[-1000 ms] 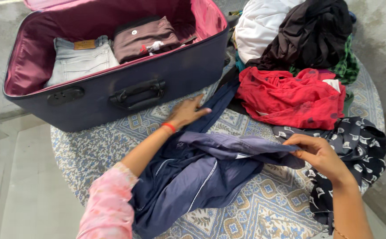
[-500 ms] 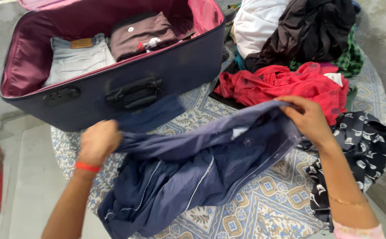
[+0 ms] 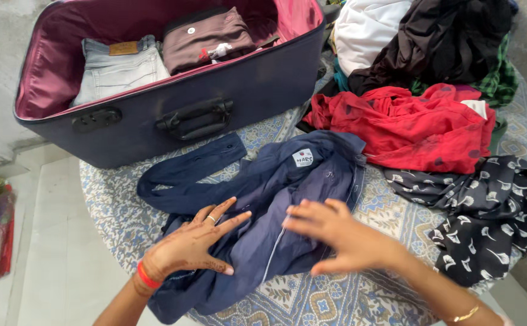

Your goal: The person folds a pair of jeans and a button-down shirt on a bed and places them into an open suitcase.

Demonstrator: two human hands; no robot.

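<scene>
Both your hands lie flat, fingers spread and gripping nothing, on the navy shirt [image 3: 275, 211]: left hand [image 3: 194, 244] on its lower body, right hand [image 3: 336, 232] just beside. Its long axis runs from you up-right to the collar, sleeve trailing left toward the suitcase [image 3: 173, 115].

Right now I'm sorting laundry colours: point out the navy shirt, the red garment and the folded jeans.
navy shirt [image 3: 330, 175]: head view, on the back panel below the collar label.
red garment [image 3: 408, 130]: head view, middle of the crumpled cloth.
folded jeans [image 3: 121, 72]: head view, top fold, inside the suitcase.
</scene>
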